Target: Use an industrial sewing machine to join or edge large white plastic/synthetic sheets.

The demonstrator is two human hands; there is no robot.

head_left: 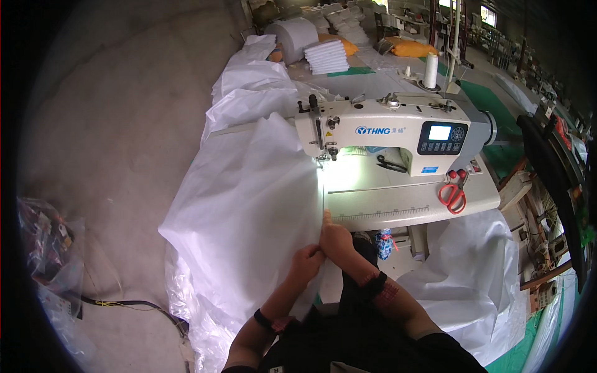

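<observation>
A large white sheet (249,193) of cloth-like material drapes over the left of the table, its right edge running straight up to the needle area of a white sewing machine (373,124). My left hand (308,261) is closed on that edge nearest my body, fingers curled. Just ahead of it and to the right, my right hand (336,241) grips the same edge, its index finger stretched forward along it toward the needle. The other fingers of this hand are mostly hidden. The machine's lamp glows brightly beside the needle, washing out detail there.
Red-handled scissors (453,198) and black thread snips (392,164) lie on the machine bed. Behind it stands a white thread cone (430,71). More white sheeting (466,280) hangs at the right. A large white roll (292,38) and folded white stack (326,57) sit far back.
</observation>
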